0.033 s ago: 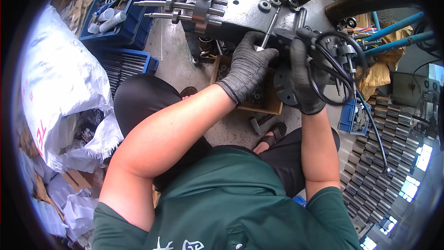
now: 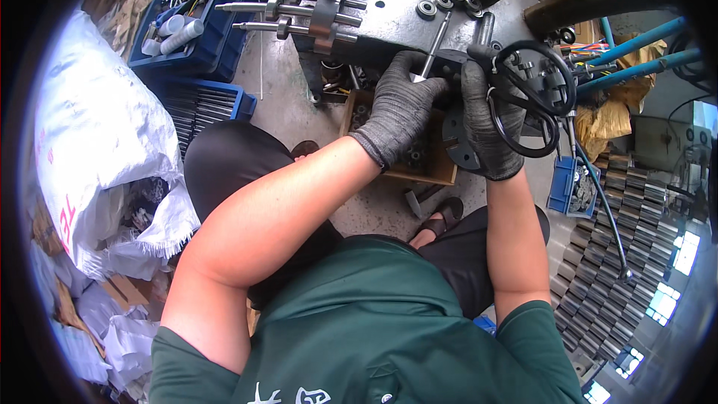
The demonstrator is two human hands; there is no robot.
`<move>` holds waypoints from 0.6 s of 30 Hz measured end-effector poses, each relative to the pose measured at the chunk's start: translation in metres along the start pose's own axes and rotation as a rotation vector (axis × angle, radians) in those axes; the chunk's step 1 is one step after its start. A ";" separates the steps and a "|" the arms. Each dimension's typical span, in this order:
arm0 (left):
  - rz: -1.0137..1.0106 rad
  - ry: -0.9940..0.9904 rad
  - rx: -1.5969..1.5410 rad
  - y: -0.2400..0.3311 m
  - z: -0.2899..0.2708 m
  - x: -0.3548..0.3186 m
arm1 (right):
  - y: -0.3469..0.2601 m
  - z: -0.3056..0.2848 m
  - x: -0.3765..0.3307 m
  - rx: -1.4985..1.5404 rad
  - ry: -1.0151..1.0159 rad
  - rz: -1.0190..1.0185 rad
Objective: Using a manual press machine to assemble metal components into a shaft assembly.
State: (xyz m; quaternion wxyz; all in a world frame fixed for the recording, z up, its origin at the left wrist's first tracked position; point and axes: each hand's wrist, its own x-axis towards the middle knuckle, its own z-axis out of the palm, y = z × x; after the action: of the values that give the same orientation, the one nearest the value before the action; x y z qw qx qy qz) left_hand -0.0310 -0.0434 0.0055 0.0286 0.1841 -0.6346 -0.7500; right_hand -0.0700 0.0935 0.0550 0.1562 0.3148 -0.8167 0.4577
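Note:
My left hand (image 2: 404, 105), in a dark grey knit glove, is closed round a slim steel shaft (image 2: 437, 49). The shaft tilts away from me, its narrow end reaching toward several small ring bearings (image 2: 443, 1) on the metal bench top. A small white patch shows at the thumb. To its right, my gloved right hand (image 2: 490, 123) grips a tool with two black loop handles (image 2: 550, 108). Those loops lie over the hand's right side; the tool's other end is hidden. A dark round disc with slots (image 2: 458, 146) sits between and below the hands.
Several stepped shafts (image 2: 280, 9) lie in a rack at the bench's left. Blue bins (image 2: 217, 49) of metal parts stand farther left, above a white sack (image 2: 105, 135). Under my hands is a wooden box (image 2: 441, 172). Stacked metal cylinders (image 2: 613, 254) cover the floor at right.
My right hand has shifted slightly left, and the black loops have swung and now show sharply. The dark flat part beside the shaft is out of sight. My left hand holds still.

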 end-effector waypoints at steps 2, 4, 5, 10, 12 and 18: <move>0.013 0.021 -0.032 0.000 0.000 0.000 | -0.003 0.001 -0.001 -0.017 0.007 -0.016; -0.007 0.017 -0.007 -0.001 0.000 0.000 | -0.016 0.003 -0.003 0.359 0.206 0.153; -0.009 0.018 -0.006 -0.001 0.000 0.000 | -0.022 0.003 -0.004 0.523 0.214 0.310; 0.010 -0.015 -0.014 -0.005 -0.002 0.003 | -0.002 0.003 -0.007 0.160 -0.016 0.128; 0.012 -0.017 -0.007 -0.005 0.001 0.003 | -0.019 0.002 -0.007 0.485 0.199 0.278; -0.077 -0.061 -0.135 0.005 0.000 0.000 | -0.017 0.000 -0.005 0.308 0.004 0.221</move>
State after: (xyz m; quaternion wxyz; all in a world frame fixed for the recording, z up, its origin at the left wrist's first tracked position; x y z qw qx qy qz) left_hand -0.0317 -0.0442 0.0099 -0.0071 0.1830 -0.5757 -0.7969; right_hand -0.0554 0.0890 0.0634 0.0566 0.2424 -0.7664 0.5922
